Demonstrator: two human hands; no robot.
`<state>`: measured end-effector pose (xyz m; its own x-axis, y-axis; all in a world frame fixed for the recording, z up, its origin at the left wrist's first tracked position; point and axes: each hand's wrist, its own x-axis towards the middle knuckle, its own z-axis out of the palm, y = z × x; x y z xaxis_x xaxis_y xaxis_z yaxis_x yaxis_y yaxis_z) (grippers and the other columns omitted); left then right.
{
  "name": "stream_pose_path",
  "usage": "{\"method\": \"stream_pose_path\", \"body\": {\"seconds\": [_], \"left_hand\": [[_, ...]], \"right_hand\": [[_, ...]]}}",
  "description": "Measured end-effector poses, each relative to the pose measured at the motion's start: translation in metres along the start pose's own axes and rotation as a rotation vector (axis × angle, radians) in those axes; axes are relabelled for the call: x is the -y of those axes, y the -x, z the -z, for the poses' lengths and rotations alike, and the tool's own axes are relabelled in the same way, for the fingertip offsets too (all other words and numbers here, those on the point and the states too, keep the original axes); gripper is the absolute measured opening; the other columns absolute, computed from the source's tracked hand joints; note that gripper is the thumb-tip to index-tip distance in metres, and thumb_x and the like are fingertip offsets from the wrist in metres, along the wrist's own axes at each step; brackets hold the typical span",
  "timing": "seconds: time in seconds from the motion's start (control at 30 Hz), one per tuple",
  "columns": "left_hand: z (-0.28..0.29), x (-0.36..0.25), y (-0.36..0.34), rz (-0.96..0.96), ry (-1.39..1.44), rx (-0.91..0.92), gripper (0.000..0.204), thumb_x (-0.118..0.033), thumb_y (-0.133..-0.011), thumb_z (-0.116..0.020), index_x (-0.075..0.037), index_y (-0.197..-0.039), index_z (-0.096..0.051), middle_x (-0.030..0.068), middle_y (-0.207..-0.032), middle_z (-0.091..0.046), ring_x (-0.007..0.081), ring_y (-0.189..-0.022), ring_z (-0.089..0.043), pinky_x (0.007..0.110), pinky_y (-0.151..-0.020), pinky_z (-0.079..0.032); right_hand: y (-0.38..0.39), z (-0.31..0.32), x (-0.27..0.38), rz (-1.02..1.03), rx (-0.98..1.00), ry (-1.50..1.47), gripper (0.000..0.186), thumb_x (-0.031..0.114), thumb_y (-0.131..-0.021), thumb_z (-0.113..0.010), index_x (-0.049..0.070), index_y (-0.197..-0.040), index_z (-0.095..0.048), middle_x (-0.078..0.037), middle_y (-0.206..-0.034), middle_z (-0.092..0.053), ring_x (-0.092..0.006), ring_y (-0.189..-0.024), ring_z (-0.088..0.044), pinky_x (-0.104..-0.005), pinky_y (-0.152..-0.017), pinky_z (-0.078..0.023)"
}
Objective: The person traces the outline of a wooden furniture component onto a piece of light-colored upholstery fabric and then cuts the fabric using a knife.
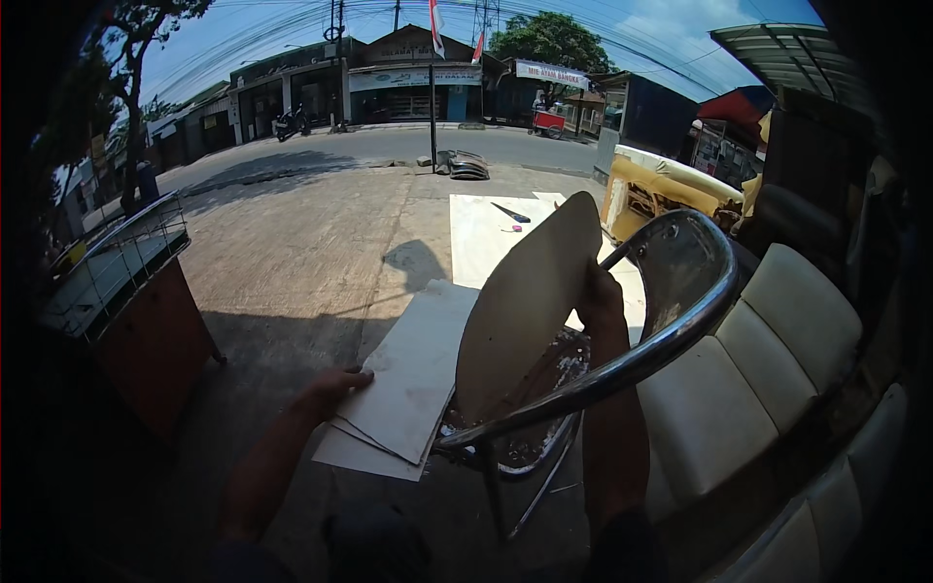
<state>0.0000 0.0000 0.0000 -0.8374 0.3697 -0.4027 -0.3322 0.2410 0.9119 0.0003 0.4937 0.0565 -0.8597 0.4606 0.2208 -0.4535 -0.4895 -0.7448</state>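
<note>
My left hand (342, 385) is closed on the left edge of several thin pale sheets (418, 355), stacked unevenly, with its thumb on top. A rounded brown board (525, 306) stands tilted on edge just right of them. My right hand (601, 299) grips this board by its right edge; some fingers are hidden behind it. Both the board and the sheets' right edge are at a chair frame (583, 391) of bent chrome tube. The chair's dark seat base (549, 389) is bare, with white flakes on it. Its curved backrest (675, 272) is dark and worn.
A large white sheet (476, 238) lies on the concrete, bearing a handsaw (509, 212) and a small pink item (516, 229). Cream padded seats (719, 398) crowd the right, with a torn yellow sofa piece (671, 185) beyond. A reddish cabinet (151, 340) stands left.
</note>
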Motion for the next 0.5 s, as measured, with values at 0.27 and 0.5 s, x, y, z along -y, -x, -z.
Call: {"method": "stream_pose_path", "body": {"seconds": [0.27,0.5], "left_hand": [[0.015,0.031,0.011,0.010,0.249,0.268,0.056,-0.016,-0.099,-0.068,0.005,-0.146,-0.044,0.0188,-0.124,-0.064,0.0242,-0.105,-0.068,0.039,-0.090,-0.059],[-0.018,0.019,-0.033,-0.090,0.147,0.201,0.055,-0.013,-0.095,-0.072,0.002,-0.143,-0.050,0.0180,-0.119,-0.067,0.0267,-0.100,-0.070,0.041,-0.089,-0.059]], "right_hand": [[0.033,-0.021,0.057,-0.029,-0.029,0.826,0.039,0.027,-0.105,-0.051,-0.003,-0.092,-0.071,-0.014,-0.081,-0.070,-0.0227,-0.061,-0.066,-0.0408,-0.061,-0.055],[0.139,0.108,0.033,-0.095,0.221,1.207,0.050,0.038,-0.110,-0.041,-0.001,-0.133,-0.063,-0.015,-0.122,-0.069,-0.0225,-0.115,-0.063,-0.0378,-0.100,-0.049]]}}
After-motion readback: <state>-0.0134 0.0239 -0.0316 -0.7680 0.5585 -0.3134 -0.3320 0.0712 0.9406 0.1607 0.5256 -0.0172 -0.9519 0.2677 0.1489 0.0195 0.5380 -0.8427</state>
